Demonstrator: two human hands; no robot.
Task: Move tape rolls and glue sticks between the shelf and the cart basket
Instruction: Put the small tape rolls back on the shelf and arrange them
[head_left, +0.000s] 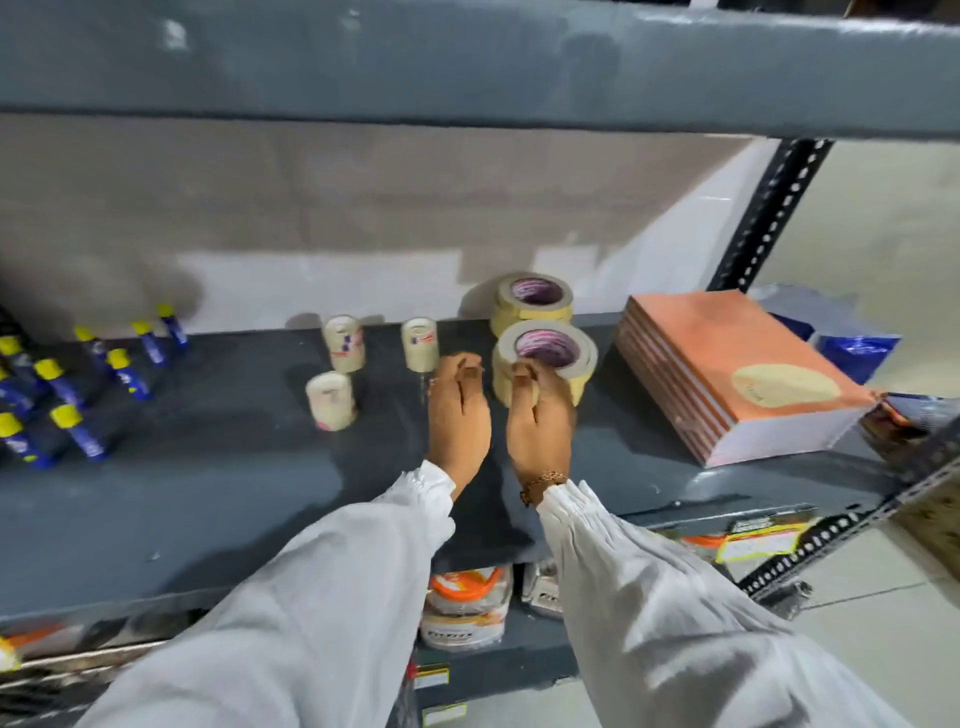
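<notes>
The right hand (537, 415) is curling its fingers against the near stack of tape rolls (545, 361), seemingly to lift it off the shelf (208, 493), while the left hand (458, 410) is hovering loosely curled and empty just beside it, glue sticks (78, 395) standing far to its left.

We count three small tape rolls (344, 343), two masking-tape stacks (535, 304), about eleven glue sticks (127, 374), centre to left.

Beige tape stacks (545, 358) flat mid-shelf (208, 483); small rolls (332, 400) upright; blue yellow-capped glue sticks (78, 431) left.
</notes>
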